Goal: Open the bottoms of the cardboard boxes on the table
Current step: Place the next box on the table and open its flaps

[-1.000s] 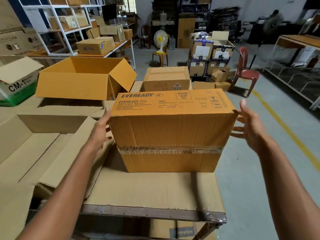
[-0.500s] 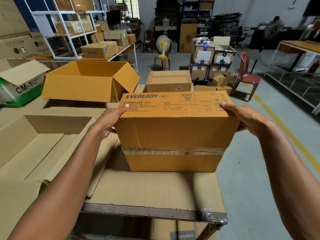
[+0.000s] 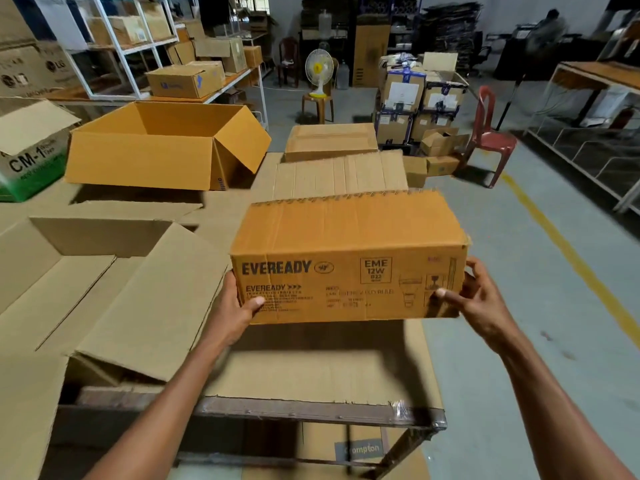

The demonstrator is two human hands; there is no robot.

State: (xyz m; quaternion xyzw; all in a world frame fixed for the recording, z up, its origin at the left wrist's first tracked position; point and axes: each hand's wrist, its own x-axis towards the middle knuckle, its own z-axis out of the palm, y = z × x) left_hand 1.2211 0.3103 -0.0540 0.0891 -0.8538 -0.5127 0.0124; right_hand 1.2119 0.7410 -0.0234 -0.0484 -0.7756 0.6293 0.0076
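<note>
Nearest, at the table's [image 3: 311, 410] front edge: a metal rim wrapped in clear film at its right corner, its top covered in flat cardboard sheets. Below the rim I read part of a "Crompton" label; the rest is cut off.

Left hand [image 3: 233, 311]: I have it gripping the left end of the Eveready box [image 3: 346, 268], thumb on the printed face; the fingers are hidden behind the box.

Right hand [image 3: 476, 299]: gripping the right end, thumb on the print, fingers curled round the corner.

The box is held clear of the table above its front right part, casting a shadow on the sheets, printed side towards me. Its small print is blurred. I cannot see its underside.

Left edge: opened-out brown carton flaps [image 3: 114, 282], cut off by the frame.

Behind the box: a ridged cardboard flap [image 3: 341, 176], then a closed carton [image 3: 330, 140].

Far left: a large open carton [image 3: 162, 147], and a green-and-white "CM-1" box [image 3: 31, 161], partly cropped.
</note>
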